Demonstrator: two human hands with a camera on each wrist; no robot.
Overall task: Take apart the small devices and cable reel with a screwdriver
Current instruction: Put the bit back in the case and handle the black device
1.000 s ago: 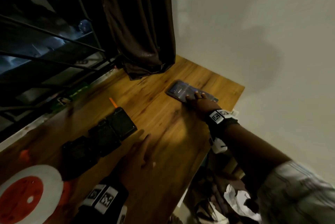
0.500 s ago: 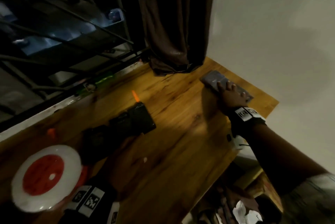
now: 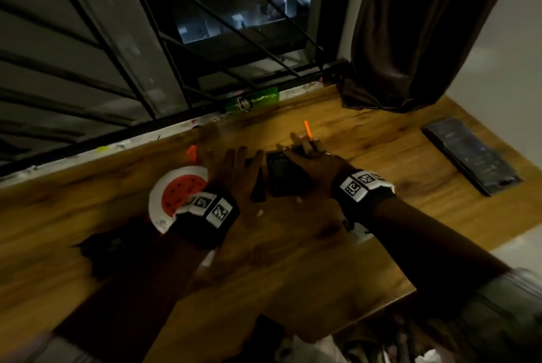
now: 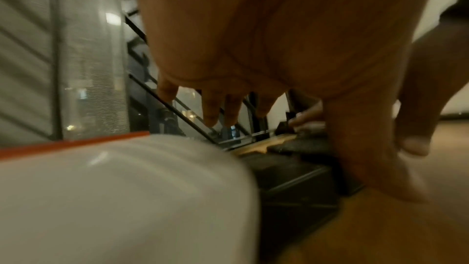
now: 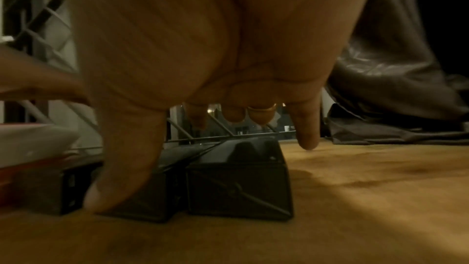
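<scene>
Looks like barely anything's apart yet: both the left hand [image 3: 234, 170] and right hand [image 3: 312, 164] hover with fingers spread over the closed black devices [image 3: 286, 176] mid-table, cable reel [image 3: 176, 195] just left, orange-handled screwdriver [image 3: 308, 129] untouched at the far side.

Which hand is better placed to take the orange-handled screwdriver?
The right hand, probably. Its fingers already reach over the black device toward the orange-handled screwdriver. The left hand hovers farther away, beside the cable reel.
</scene>
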